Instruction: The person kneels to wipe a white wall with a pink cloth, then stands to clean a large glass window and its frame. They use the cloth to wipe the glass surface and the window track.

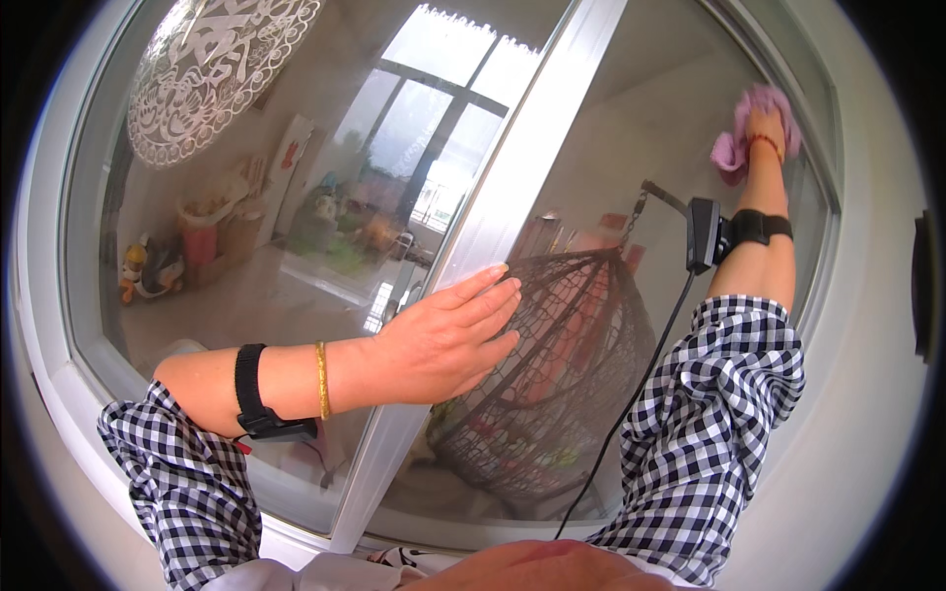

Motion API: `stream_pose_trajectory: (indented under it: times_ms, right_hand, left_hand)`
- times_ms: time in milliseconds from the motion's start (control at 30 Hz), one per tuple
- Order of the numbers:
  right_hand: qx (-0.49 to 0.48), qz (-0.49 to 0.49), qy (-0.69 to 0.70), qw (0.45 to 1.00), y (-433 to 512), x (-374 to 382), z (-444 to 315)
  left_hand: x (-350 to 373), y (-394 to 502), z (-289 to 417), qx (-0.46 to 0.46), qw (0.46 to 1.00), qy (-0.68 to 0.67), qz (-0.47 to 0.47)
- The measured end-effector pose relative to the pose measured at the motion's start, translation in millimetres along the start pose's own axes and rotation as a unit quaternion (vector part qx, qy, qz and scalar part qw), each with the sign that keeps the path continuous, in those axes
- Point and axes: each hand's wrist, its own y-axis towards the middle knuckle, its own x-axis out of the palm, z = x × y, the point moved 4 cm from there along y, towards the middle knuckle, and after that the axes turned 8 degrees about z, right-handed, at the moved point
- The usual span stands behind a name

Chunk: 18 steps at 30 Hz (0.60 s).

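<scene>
My right hand [766, 125] is raised to the upper right corner of a glass pane [628, 125], with a pink-purple cloth [730, 155] in its grip. Cloth and fingers look slightly blurred, and the fingertips are hidden in the fabric. Lower down, my left hand [451, 332] lies across the white metal stile [543, 96] between two sliding panes. It holds nothing; its fingers are stretched out and a little apart, pointing right. Part of a window latch [399, 288] shows just above that hand's wrist.
Through the right pane a netted hanging chair [547, 384] is visible. A white lace-like decoration [214, 81] is on the left pane. From the device [702, 236] strapped to my right forearm, a black cable [628, 414] runs downward. The window frame [839, 155] borders the right side.
</scene>
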Motion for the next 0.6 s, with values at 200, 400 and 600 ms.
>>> stream_pose_trajectory:
  times_ms: [200,400,600]
  right_hand:
    - [-0.225,0.126,0.203,0.944,17.3,-27.7,-164.1]
    - [-0.342,0.079,0.270,0.897,-61.2,-55.9,-182.4]
    - [-0.392,0.056,0.279,0.875,-167.4,-66.3,-190.2]
  left_hand:
    - [-9.1,3.4,2.5,0.001,1.000,-0.009,0.016]
    - [-11.4,-0.1,-9.5,-0.023,1.000,-0.014,-0.007]
    - [-13.5,19.9,-26.1,-0.065,0.996,0.032,-0.061]
